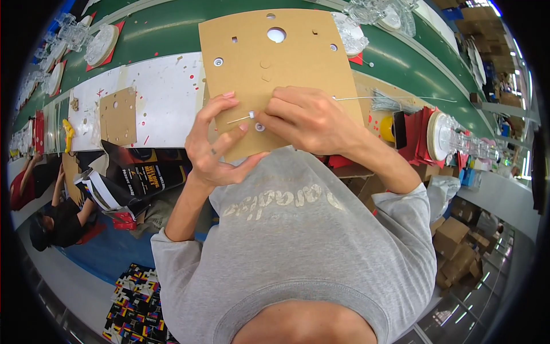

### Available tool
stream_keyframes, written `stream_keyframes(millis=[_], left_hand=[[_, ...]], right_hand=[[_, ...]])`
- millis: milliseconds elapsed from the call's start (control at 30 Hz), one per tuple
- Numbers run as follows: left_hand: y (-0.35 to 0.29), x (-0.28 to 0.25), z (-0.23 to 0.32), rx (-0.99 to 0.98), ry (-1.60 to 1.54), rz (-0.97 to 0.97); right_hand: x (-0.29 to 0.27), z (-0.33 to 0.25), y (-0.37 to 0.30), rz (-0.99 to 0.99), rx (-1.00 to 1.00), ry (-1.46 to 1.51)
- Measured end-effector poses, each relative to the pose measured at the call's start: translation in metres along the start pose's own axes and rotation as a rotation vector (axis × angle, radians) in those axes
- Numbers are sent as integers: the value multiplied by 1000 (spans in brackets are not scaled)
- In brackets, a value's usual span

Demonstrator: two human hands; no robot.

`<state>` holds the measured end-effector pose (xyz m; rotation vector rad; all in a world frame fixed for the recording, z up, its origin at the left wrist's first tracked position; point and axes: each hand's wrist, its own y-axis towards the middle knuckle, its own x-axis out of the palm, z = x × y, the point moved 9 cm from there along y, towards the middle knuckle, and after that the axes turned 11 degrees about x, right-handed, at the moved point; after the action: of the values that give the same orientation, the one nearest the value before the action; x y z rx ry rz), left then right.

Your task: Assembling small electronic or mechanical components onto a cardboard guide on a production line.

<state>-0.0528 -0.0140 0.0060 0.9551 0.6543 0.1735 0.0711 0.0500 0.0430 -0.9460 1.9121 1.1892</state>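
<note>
A tan cardboard sheet point(298, 69) with several punched holes and white round fittings is tilted in front of my chest. At its near left edge is my left hand point(213, 137), with fingers spread across the face and around the lower edge, gripping the sheet. A thin white cable tie point(239, 119) pokes out with its small square head between my hands. My right hand point(309, 117) lies over the sheet, fingers curled and pinched by that tie; the fingertips' exact hold is partly hidden. Another long white strip point(395, 98) sticks out rightward beside my right hand.
Left on the white worktop lies a smaller holed cardboard sheet point(118, 117). Red sheets and a clear lamp-like part point(458, 135) stand right, beside a yellow roll point(388, 128). More clear parts line the green conveyor point(166, 26). Co-workers point(57, 221) are at far left.
</note>
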Motion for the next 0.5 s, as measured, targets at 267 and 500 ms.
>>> stream_keyframes(millis=[267,500], left_hand=[[0,-13,-12,-180,-279,142],[13,-14,-13,-255,-88,-50]], right_hand=[[-26,8,-16,225,119,-8],[-17,8,-36,334,325,-14]])
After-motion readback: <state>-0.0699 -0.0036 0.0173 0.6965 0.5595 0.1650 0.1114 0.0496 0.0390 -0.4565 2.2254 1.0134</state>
